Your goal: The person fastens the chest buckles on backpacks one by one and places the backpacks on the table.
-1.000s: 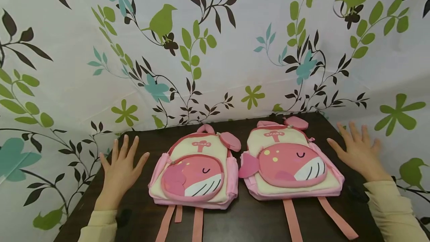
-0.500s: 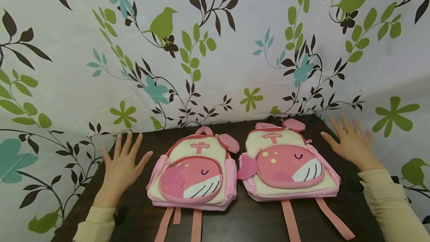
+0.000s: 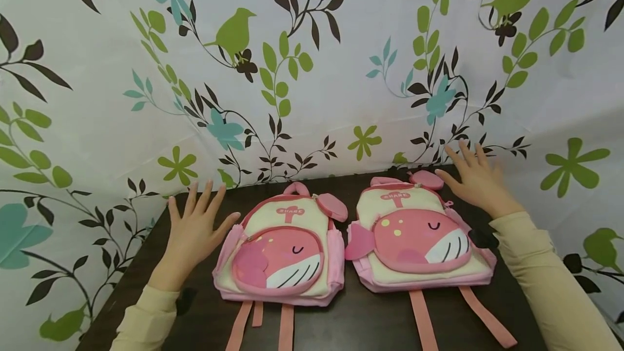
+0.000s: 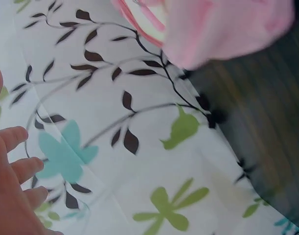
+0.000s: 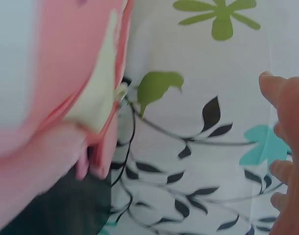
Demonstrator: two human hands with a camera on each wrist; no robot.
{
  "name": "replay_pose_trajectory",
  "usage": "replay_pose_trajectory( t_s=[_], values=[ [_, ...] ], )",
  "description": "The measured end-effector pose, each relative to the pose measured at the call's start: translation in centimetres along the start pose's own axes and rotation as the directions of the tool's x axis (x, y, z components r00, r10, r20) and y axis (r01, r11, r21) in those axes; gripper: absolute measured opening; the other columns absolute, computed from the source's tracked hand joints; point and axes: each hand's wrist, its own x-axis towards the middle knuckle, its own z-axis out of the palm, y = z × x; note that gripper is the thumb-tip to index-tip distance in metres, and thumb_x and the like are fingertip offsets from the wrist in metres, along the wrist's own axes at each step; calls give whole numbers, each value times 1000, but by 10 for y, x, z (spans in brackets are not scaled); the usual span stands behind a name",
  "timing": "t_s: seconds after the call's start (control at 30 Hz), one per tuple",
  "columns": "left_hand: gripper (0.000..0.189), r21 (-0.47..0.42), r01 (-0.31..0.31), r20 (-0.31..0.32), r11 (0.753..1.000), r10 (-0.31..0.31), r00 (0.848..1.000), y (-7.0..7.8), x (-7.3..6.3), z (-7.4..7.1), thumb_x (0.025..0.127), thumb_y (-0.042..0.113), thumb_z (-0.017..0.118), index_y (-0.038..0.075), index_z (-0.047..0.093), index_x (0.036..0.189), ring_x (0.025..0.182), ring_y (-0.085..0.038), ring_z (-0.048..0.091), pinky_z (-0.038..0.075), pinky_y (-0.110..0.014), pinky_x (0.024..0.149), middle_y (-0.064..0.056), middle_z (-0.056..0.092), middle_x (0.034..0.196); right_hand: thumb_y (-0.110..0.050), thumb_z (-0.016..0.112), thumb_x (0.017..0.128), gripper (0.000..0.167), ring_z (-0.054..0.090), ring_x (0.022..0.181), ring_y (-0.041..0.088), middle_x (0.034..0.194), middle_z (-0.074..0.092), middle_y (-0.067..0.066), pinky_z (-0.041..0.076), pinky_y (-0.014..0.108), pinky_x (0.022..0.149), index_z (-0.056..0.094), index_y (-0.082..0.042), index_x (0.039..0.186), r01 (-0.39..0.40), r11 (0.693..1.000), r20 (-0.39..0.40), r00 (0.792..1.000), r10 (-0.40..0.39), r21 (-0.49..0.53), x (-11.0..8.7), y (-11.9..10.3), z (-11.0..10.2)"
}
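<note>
A leafy cloth (image 3: 312,85) hangs at twelve o'clock behind my dark table (image 3: 351,324). On that lie the left backpack (image 3: 292,253), toward seven, and the right backpack (image 3: 421,240), toward four. My left hand (image 3: 197,232) spreads at nine beside the first, my right hand (image 3: 480,183) spreads at two beside the second; wrist views crop both hands.

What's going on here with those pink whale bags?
A person has both hands out over a dark table, but isn't holding anything. The left hand is beside the left backpack, and the right hand is beside the right backpack. Both hands have their fingers spread, and neither is touching a bag. The two backpacks lie next to each other, whale sides up, with their straps pointing toward the person.
</note>
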Motion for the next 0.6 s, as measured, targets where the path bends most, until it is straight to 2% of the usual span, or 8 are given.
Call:
replay_pose_trajectory(
  t_s=[0.17,0.3,0.43,0.6],
  values=[
    [80,9,-55,15,998,54,998,20,7,-1,98,60,53,15,31,159,153,-38,0,-15,-66,113,-20,22,164,-57,42,103,78,-5,149,51,165,7,26,-4,79,106,15,-15,162,60,996,8,998,-61,61,21,-27,-2],
    [81,10,-133,5,991,133,991,39,10,2,95,59,59,16,34,158,153,-38,6,-7,-68,115,-17,26,163,-55,44,103,76,3,148,53,163,14,28,0,80,106,19,-12,161,115,985,28,992,-119,126,39,-52,4],
    [80,12,-221,2,975,221,975,57,10,10,93,59,61,20,36,158,153,-36,12,-1,-68,116,-14,30,162,-49,47,105,73,6,148,52,163,16,27,2,79,107,22,-8,160,166,967,55,982,-180,193,54,-75,16],
    [78,-2,-311,37,950,311,950,78,3,20,94,60,59,20,36,158,153,-34,14,3,-68,116,-10,29,163,-42,49,105,68,14,148,51,161,23,27,9,76,110,28,-3,158,227,939,86,963,-257,260,68,-103,38]
  ],
)
